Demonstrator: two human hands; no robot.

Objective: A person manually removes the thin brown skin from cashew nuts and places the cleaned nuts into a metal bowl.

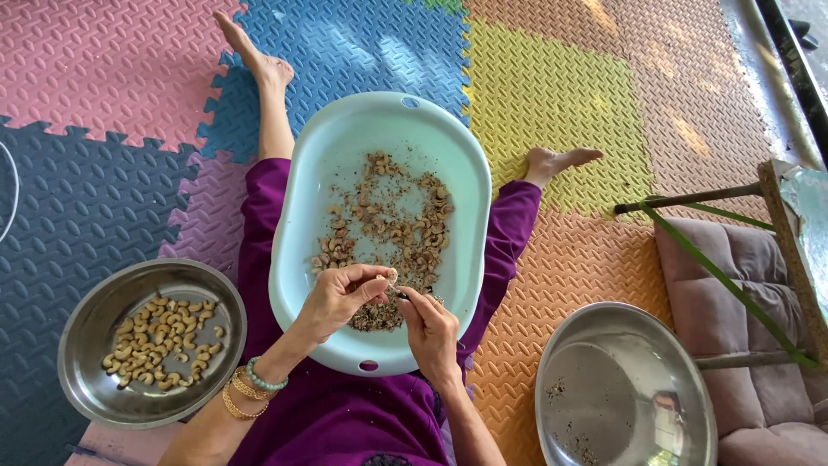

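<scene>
1. The left hand [338, 298] pinches a single pale cashew nut [392, 275] between thumb and forefinger, the other fingers curled in; it sits just above the near rim of the pale blue oval plastic tub [304, 173] resting on the person's lap.
2. The right hand [429, 328] meets it from the near-right side of the tub, fingers pressed together around a small dark tool whose tip touches the nut; I cannot tell the tool's shape.
3. On the left wrist, nearer than the tub, sit gold bangles [240, 393] and a green bead bracelet [263, 378].
4. Inside the tub, a loose heap of unpeeled brown cashews and husk scraps [392, 226] covers the middle and near part; the far end of the tub floor is bare.
5. Left of the tub, close to its near-left rim but apart, stands a round steel bowl [90, 336] holding peeled pale cashews [159, 341].
6. Right of the tub, well apart, a second round steel bowl [638, 380] holds only a few husk crumbs.
7. Further right of the tub, a mauve cushion [733, 293] lies under green-strapped metal legs.
8. Beyond the tub's far rim, both bare feet rest on the coloured foam puzzle mat [552, 78], which lies open there.
</scene>
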